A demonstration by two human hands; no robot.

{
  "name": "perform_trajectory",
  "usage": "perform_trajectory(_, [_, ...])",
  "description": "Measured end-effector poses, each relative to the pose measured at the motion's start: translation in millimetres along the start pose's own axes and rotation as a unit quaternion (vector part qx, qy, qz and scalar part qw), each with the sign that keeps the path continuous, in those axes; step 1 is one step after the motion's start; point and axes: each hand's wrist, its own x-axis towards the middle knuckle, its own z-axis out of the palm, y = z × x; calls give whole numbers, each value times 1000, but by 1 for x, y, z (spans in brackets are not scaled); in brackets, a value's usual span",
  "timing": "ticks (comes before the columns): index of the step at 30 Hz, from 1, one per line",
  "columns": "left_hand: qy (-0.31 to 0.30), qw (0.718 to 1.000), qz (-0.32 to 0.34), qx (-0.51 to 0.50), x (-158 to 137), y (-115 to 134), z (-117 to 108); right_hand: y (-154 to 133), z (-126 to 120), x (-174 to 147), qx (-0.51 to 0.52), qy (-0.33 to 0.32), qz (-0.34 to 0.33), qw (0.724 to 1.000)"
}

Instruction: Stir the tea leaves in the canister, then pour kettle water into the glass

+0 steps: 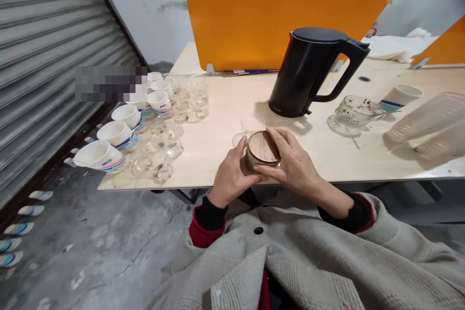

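Between both hands' grip [263, 167], wooden-lidded jar [262, 151]

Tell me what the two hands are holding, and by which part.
Both hold one small round jar with a wooden lid: the left hand grips its side, and the right hand grips the lid rim.

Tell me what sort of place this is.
Probably a workshop or garage used as an office: a roller shutter, bare concrete floor, and a desk with orange dividers.
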Motion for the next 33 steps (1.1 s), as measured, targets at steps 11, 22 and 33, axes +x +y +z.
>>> perform_trajectory(11, [44,997,-50,30,8,11,12,-10,4,10,32,45,10,998])
perform_trajectory(22, [60,996,-25,68,8,8,9,82,-28,-24,-41,159,160,973])
perform_trajectory(33, [74,993,-32,83,6,7,8,138,-32,-55,-74,76,206,973])
